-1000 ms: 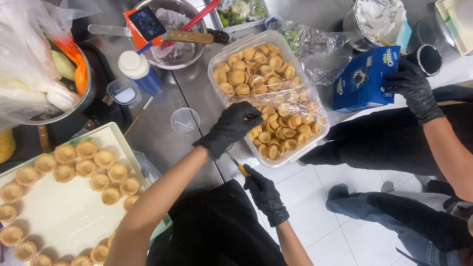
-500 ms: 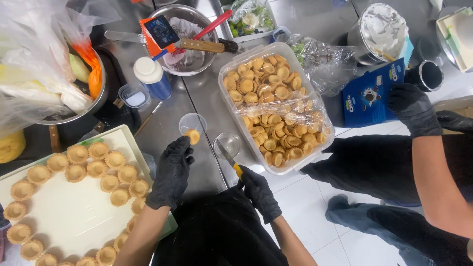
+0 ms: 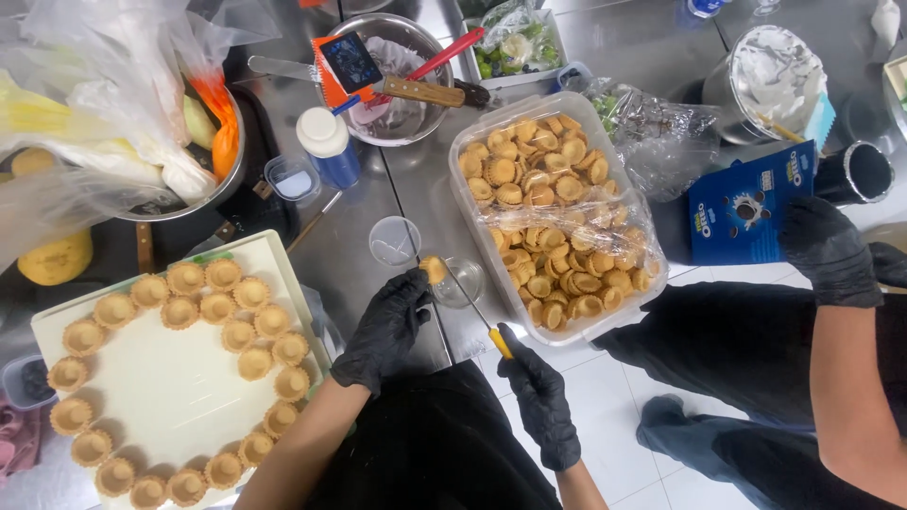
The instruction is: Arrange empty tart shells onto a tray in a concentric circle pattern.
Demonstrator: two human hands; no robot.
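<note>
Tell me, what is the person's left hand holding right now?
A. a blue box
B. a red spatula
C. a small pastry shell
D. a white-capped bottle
C: the black-gloved left hand pinches a small pastry shell at its fingertips, over the steel counter.

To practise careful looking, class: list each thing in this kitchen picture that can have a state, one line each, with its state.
Left hand: black-gloved, pinching one tart shell.
Right hand: gloved, gripping a thin yellow-handled tool.
Clear tub: open, full of tart shells.
White tray: partly filled, shells in a ring.
Blue bottle: upright, white cap on.
Metal bowl: utensils resting in it.
Blue box: held by another person's gloved hand.
</note>
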